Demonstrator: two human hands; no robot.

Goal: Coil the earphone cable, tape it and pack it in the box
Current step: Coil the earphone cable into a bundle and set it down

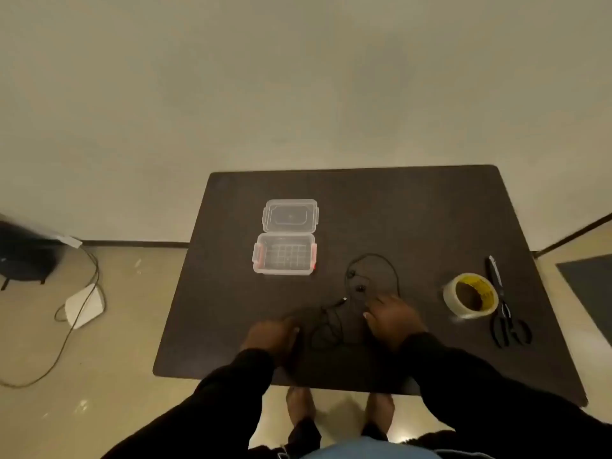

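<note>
A black earphone cable (371, 260) lies loose on the dark table (414, 210), looping from the middle toward the front edge, with its plug (342, 300) between my hands. My left hand (271, 336) rests on the table at the cable's left end, fingers curled; whether it grips the cable is unclear. My right hand (392, 318) lies fingers down over the cable's right side. The clear plastic box (284, 256) stands open behind my left hand, its lid (290, 216) flat beyond it. A roll of clear tape (470, 294) sits to the right.
Black scissors (503, 306) lie just right of the tape roll. On the floor left of the table are a white adapter (84, 304) with a trailing wire and a dark object (23, 253). My feet show below the table's front edge.
</note>
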